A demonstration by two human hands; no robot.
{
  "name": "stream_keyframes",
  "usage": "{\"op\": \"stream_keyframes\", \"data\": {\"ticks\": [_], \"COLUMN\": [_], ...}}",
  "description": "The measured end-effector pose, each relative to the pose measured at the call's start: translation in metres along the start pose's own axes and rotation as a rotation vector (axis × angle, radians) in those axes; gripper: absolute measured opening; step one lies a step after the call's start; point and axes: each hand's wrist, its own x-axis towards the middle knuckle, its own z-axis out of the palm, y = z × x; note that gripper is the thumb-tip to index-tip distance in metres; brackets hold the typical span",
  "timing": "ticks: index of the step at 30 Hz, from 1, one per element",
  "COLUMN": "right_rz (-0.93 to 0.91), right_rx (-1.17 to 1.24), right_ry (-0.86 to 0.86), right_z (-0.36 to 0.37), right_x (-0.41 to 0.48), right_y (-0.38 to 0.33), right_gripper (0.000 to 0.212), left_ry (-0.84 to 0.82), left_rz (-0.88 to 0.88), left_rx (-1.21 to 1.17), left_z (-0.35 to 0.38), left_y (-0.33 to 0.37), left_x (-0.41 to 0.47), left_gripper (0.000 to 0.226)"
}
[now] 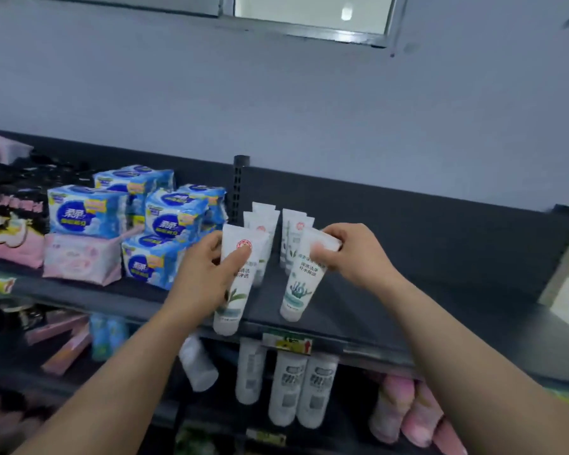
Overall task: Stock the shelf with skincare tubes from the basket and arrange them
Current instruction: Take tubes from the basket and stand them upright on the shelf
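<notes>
White tubes (235, 274) bear red seals and green leaf prints; shelf (391, 300) black.

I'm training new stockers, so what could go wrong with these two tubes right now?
The left tube, in the left hand, overhangs the shelf edge; released there, it may fall. The right tube, pinched by the right hand, sits close to the standing tubes and could topple them.

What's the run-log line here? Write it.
left hand: grips left tube | right hand: pinches right tube at its top | both tubes: at shelf front
</notes>
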Motion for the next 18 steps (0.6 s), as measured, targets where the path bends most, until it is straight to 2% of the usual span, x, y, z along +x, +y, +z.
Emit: {"op": "stream_keyframes", "data": {"ticks": [4, 7, 10, 16, 18], "right_rz": [0.022, 0.045, 0.059, 0.076, 0.106], "right_rx": [-0.021, 0.001, 0.020, 0.045, 0.058], "right_ry": [0.021, 0.029, 0.039, 0.024, 0.021], "right_z": [-0.030, -0.038, -0.038, -0.027, -0.023], "right_x": [0.012, 0.021, 0.033, 0.064, 0.074], "right_y": [0.037, 0.055, 0.066, 0.078, 0.081], "right_gripper": [0.009, 0.010, 0.010, 0.008, 0.008], "left_ry": [-0.063, -0.074, -0.114, -0.254, -0.278], "left_rz": [0.002, -0.017, -0.044, 0.041, 0.072], "left_rx": [0.077, 0.270, 0.430, 0.706, 0.825], "left_z": [0.043, 0.061, 0.074, 0.090, 0.095], "left_y": [0.009, 0.012, 0.017, 0.011, 0.006], "left_x": [0.022, 0.044, 0.072, 0.136, 0.154], "left_gripper": [0.020, 0.009, 0.012, 0.016, 0.028]}}
